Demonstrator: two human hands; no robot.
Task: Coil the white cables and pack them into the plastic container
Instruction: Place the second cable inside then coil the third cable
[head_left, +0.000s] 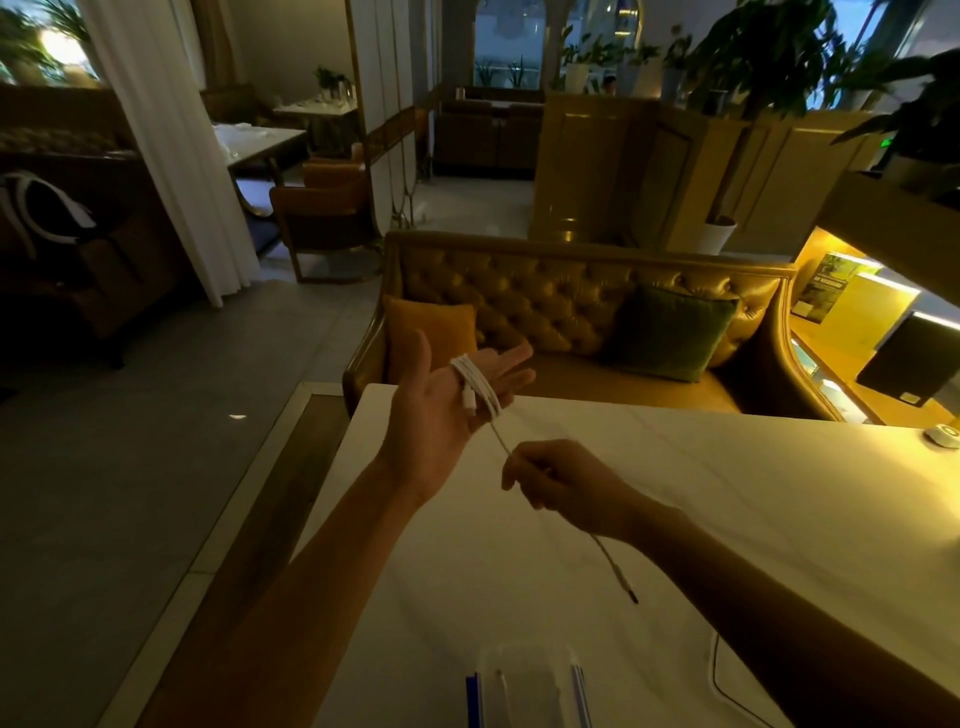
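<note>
Left hand (441, 410) flat (white cable (475, 387) looped round fingers (511, 361)); right hand (561, 480) pinches tail.

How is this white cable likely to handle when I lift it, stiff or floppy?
Probably floppy: the white cable wraps tightly round the fingers of the left hand, and its tail droops below the right hand. Likely light, since a fingertip pinch holds it taut. The coil may spring loose once slipped off.
</note>
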